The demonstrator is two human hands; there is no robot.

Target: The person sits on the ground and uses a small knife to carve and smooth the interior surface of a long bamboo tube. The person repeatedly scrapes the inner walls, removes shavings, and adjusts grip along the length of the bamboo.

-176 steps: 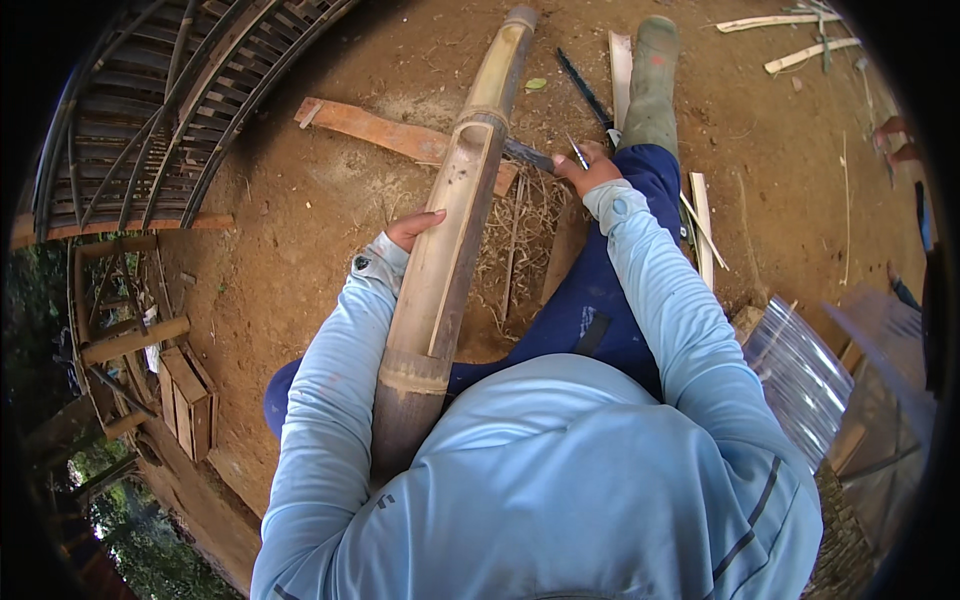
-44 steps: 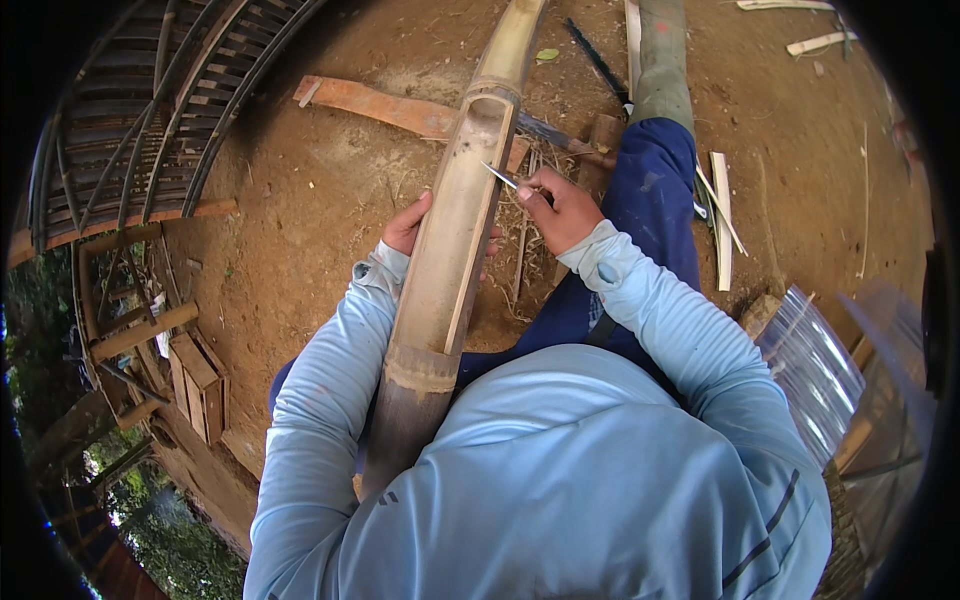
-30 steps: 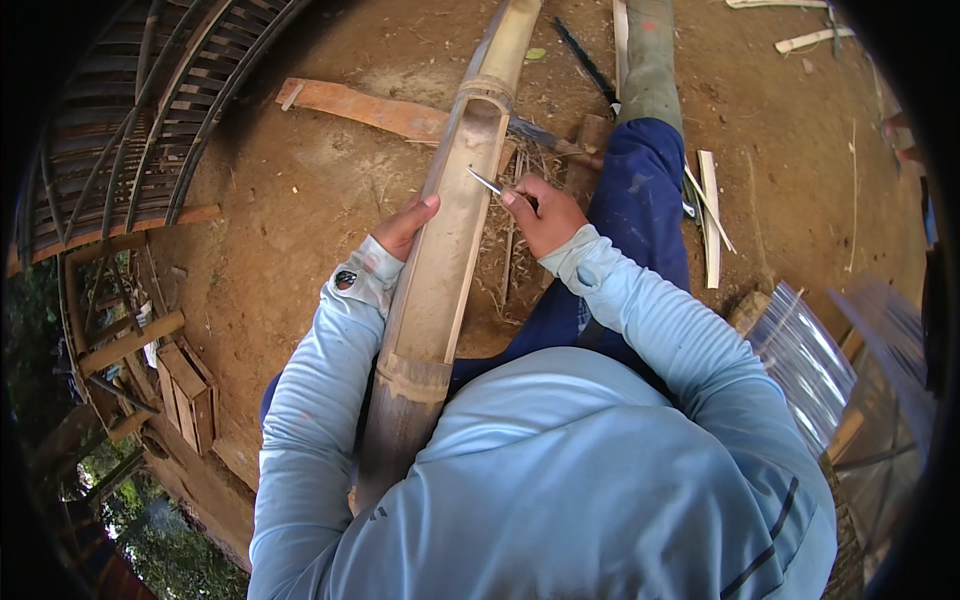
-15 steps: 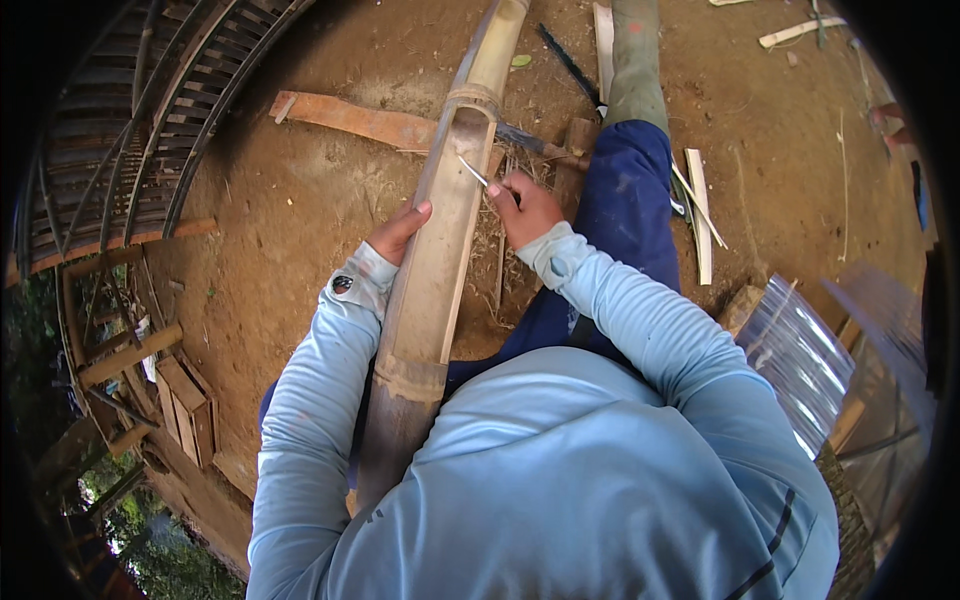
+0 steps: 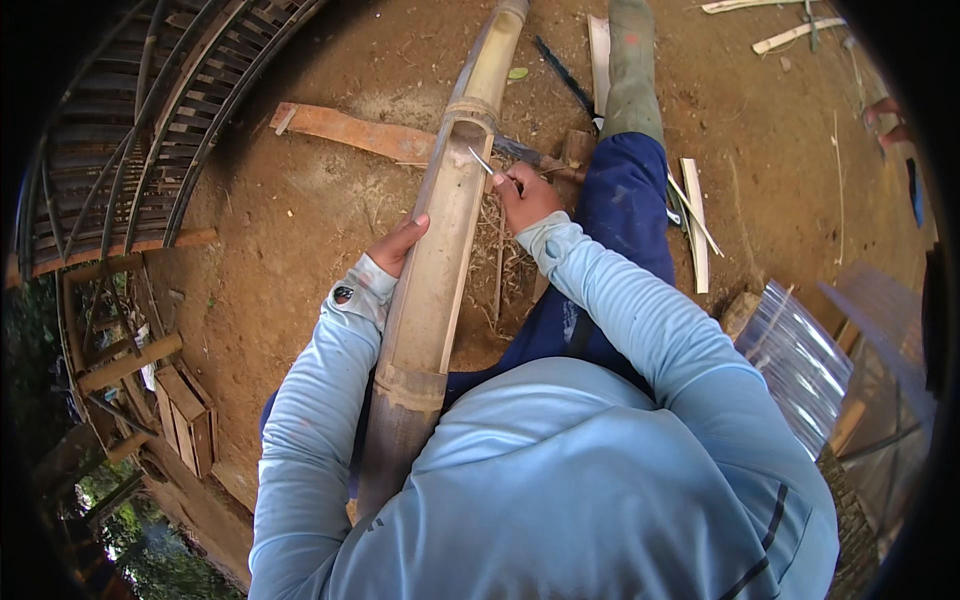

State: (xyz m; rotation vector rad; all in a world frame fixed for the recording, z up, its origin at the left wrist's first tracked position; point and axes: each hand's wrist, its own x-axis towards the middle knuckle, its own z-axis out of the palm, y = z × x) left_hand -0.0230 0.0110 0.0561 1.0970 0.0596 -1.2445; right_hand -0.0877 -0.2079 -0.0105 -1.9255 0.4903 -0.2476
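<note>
Thin blade (image 5: 481,161) sits farther up hollowed bamboo (image 5: 424,310) than seconds ago, tip beyond both hands, so work's probably up that end. Bamboo between hands: right hand (image 5: 529,197) pinching blade's tool, left hand (image 5: 399,246) cupping side, fingers hidden, can't tell grip.

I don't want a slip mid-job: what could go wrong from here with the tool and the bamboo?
The pointed metal tool in the right hand angles over the opening in the bamboo. If it skids, it might reach the left hand, whose thumb lies at the opening's left edge.
The bamboo is round, and of the two hands only the left braces it, so it could roll.
</note>
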